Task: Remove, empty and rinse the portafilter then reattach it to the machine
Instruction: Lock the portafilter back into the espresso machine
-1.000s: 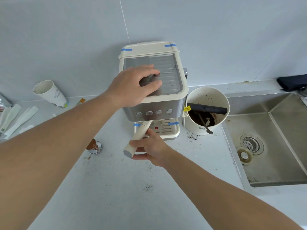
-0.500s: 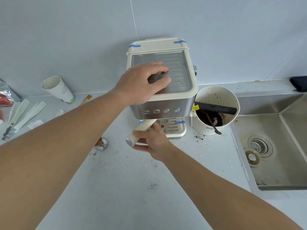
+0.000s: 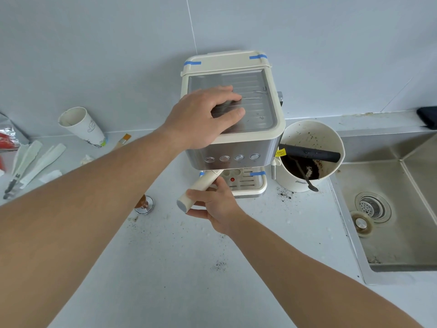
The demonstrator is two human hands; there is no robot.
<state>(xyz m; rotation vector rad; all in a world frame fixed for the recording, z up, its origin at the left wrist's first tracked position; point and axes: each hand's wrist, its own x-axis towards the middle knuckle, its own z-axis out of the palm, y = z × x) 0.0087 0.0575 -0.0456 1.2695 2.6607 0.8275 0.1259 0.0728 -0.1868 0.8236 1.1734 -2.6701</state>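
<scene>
The espresso machine (image 3: 233,114) stood on the counter (image 3: 177,268) against the wall and served as the landmark. To its right lay the sink (image 3: 387,209), and just beside its right flank stood a cream knock bin (image 3: 307,157) holding dark grounds, a black bar and a small spoon. Well to its left were a tilted paper cup (image 3: 79,125) and a small brush; a tamper (image 3: 144,204) stood at its front left.

The left hand (image 3: 203,119) lay flat on the machine's top tray, fingers (image 3: 227,93) loosely spread and pressing down. The right hand (image 3: 212,202) was curled round the portafilter handle (image 3: 199,190), which projected from under the machine's front toward the front left; its fingers (image 3: 198,194) were wrapped about the cream grip near its end. The basket was hidden beneath the machine, so whether it was locked in or already free could not be told.

Probable hazards: if the bracing hand slackened during the twist, the light machine could slide or tip on the counter toward the knock bin. A sudden release could jerk the portafilter down and scatter wet grounds, adding to the specks already before the machine. A grip set so near the handle's end could slip.
</scene>
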